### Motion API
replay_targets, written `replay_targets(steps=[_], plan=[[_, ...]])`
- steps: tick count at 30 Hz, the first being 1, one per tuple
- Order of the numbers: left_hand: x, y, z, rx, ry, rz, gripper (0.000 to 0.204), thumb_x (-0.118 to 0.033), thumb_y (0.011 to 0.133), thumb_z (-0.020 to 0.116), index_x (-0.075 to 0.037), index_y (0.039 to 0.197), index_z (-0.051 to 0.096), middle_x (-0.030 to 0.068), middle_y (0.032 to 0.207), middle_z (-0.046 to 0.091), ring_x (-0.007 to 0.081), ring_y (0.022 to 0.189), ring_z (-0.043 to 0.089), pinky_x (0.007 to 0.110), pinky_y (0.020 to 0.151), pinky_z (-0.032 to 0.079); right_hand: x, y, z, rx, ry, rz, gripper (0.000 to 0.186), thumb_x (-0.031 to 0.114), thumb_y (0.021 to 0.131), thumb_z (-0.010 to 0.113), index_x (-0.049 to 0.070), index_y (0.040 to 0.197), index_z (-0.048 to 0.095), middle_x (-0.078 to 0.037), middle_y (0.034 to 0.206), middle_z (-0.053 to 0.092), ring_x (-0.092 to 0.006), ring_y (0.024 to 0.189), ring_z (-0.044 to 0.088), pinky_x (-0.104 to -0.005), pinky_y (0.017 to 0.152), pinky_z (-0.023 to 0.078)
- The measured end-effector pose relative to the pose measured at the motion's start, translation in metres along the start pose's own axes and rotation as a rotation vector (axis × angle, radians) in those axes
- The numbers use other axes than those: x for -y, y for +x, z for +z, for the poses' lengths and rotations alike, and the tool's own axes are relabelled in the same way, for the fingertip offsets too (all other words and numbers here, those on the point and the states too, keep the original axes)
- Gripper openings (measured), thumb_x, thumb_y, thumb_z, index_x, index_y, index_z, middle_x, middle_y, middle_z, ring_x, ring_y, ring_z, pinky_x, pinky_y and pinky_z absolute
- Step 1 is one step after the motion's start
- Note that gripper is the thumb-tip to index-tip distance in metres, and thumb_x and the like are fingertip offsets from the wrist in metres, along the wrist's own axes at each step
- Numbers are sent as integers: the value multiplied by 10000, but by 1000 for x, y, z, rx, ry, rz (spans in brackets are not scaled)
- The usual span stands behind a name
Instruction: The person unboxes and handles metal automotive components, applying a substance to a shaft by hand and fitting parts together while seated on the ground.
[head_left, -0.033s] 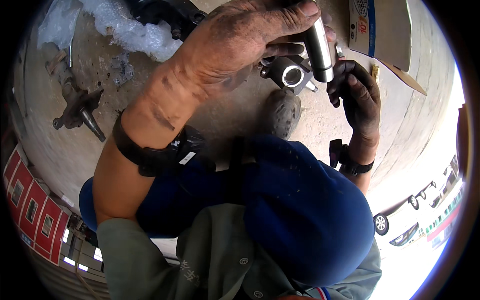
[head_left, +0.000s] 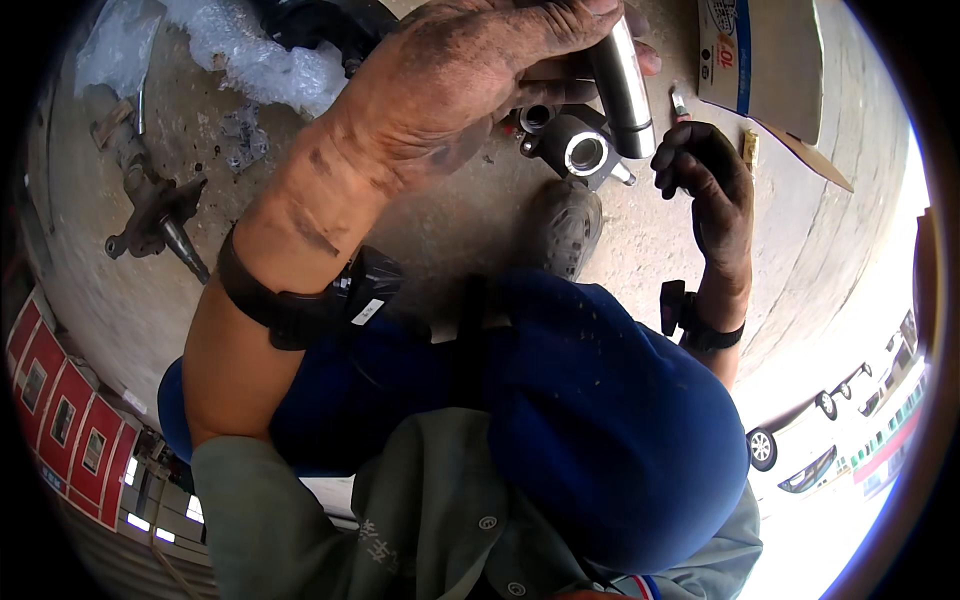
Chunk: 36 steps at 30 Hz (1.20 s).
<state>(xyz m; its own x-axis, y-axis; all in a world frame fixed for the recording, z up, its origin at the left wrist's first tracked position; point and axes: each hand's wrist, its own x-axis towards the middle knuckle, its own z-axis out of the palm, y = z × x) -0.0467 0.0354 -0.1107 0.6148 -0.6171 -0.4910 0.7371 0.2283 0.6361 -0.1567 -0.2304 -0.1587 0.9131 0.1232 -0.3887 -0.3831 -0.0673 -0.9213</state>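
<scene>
My left hand (head_left: 450, 85) is closed around a shiny steel pin (head_left: 622, 95), a smooth cylinder with a groove ringing its lower end. The pin hangs tilted, that end pointing down toward me. Just to its right, apart from it, is my right hand (head_left: 715, 185). Its blackened fingers are curled in toward the thumb; whether they pinch something small cannot be made out. Below the pin, on the floor, lies a grey metal knuckle (head_left: 570, 148) with a bright round bore. Another dark, ring-shaped part (head_left: 537, 118) sits beside it, partly hidden by my left hand.
A worn steering knuckle (head_left: 160, 215) lies on the concrete at the left. Bubble wrap (head_left: 265, 65) and a black part (head_left: 335, 25) are at the upper left. A cardboard box (head_left: 775, 70) stands upper right. My shoe (head_left: 570, 228) is below the grey knuckle.
My left hand and the steel pin have shifted slightly left and up. My right hand has moved away from the pin's lower end, so a gap now shows between them.
</scene>
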Motion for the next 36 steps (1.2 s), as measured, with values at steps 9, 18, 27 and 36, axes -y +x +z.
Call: replay_targets(steps=[9, 18, 27, 36], plan=[[-14, -5, -24, 64, -224, 56, 512, -372, 1050, 478, 18, 1382, 481, 101, 875, 672, 242, 894, 701, 396, 779, 593, -114, 25, 35, 84, -977, -206, 468, 155, 746, 756, 55, 1182, 619, -177, 1048, 671, -360, 1015, 637, -402, 904, 522], [-8, -8, -39, -103, 80, 77, 554, -418, 1032, 504, -38, 1430, 450, 81, 851, 669, 289, 1001, 700, 398, 818, 597, -130, 40, 31, -22, -844, -318, 327, 205, 734, 761, 71, 1025, 698, -113, 973, 726, -312, 862, 703, -368, 755, 568], [16, -15, -65, -309, 518, 99, 498, -484, 935, 654, -127, 1283, 644, -18, 760, 620, 116, 747, 672, 263, 618, 492, -56, 16, 12, -263, -785, -342, 454, 110, 721, 849, 51, 1140, 682, -114, 1025, 703, -267, 949, 674, -370, 842, 542], [31, 22, -30, -24, 556, 73, 504, -311, 895, 720, -2, 1285, 635, 15, 782, 647, 96, 690, 617, 251, 624, 494, 23, -25, -35, -349, -123, -55, 382, 24, 742, 753, 22, 1095, 608, -84, 857, 662, -163, 653, 622, -281, 556, 488]])
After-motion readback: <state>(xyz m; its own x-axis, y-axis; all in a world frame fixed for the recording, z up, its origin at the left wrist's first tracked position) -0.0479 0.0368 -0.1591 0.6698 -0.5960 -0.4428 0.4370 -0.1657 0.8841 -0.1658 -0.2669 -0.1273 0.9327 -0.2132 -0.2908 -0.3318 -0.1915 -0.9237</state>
